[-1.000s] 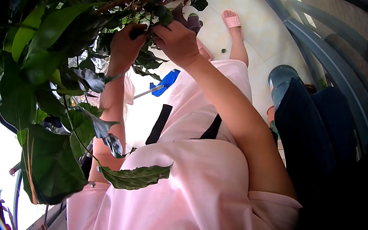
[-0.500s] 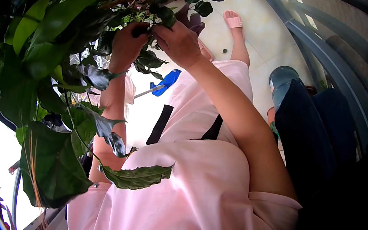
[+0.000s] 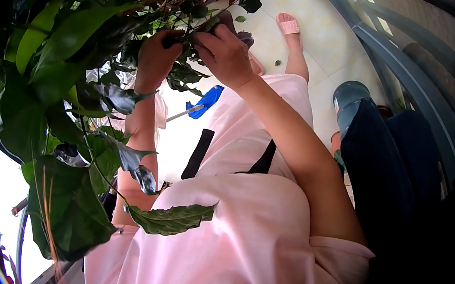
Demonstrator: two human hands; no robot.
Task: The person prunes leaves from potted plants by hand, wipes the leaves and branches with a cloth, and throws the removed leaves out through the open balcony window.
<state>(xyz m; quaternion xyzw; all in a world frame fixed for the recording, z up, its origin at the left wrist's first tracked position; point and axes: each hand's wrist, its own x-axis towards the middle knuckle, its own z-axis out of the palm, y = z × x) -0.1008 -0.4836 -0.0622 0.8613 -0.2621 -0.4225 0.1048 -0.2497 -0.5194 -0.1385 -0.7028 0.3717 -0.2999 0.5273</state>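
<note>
Though amid the leaves [image 3: 183, 75], left [image 3: 155, 60] and right hands [image 3: 226, 57] half-curled, any pinch unclear.

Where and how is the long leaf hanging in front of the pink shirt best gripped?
Probably pinch the leaf at its base, where the thin stem joins, coming from the person's right: the tip points that way, clear of the foliage crowding the left.

Pink shirt [image 3: 226, 244]: cut off by lower edge. Left hand [image 3: 158, 61], beyond shirt: contents of grip too small to tell. Right hand [image 3: 227, 57], beyond shirt: likewise. Foliage [image 3: 71, 49], left of shirt: cut off above. Second slipper [image 3: 256, 65], beyond shirt: mostly hidden.
</note>
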